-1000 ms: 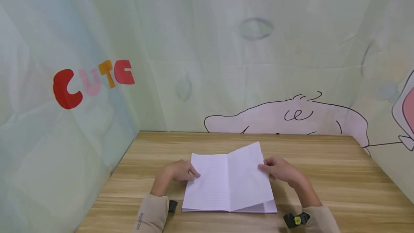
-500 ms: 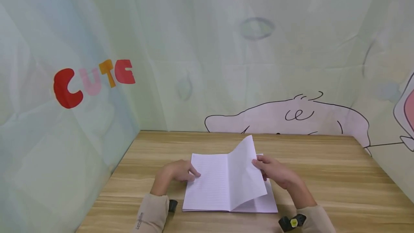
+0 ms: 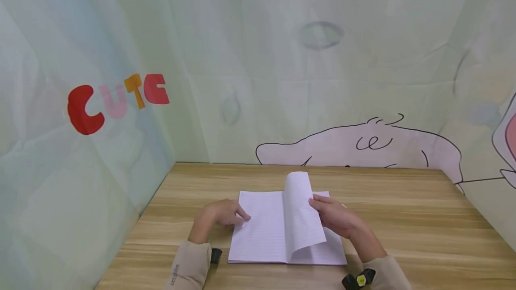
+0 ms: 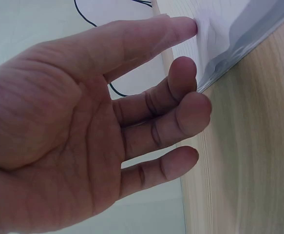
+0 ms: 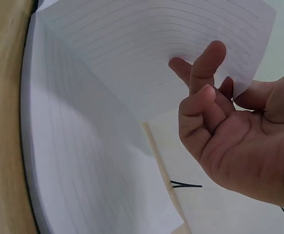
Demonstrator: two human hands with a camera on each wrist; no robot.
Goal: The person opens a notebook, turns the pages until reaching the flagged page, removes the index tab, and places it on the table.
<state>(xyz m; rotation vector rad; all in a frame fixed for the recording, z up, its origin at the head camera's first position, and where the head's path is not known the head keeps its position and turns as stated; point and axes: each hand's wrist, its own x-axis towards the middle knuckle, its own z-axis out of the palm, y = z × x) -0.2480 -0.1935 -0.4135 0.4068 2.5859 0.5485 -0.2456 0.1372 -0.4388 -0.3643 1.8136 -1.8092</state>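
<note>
A lined notebook (image 3: 258, 236) lies spread on the wooden table. My left hand (image 3: 222, 212) rests at its left edge, a fingertip touching the left page. In the left wrist view the left hand (image 4: 83, 117) has its other fingers loosely bent beside the notebook's edge, holding nothing. My right hand (image 3: 336, 216) pinches the outer edge of a raised page (image 3: 300, 218), which curls up and leans left over the spine. Seen from the right wrist, the right hand (image 5: 239, 122) has the page's edge at its thumb, with other fingers behind the sheet; lined paper (image 5: 93, 161) shows beneath.
The wooden table (image 3: 403, 209) extends around the notebook. Printed fabric walls (image 3: 250, 57) stand behind it and on the sides. Dark wrist straps (image 3: 359, 279) sit at both sleeves.
My right hand has moved left with the page, which has gone from nearly flat to curled up toward the spine. The left hand has stayed in place.
</note>
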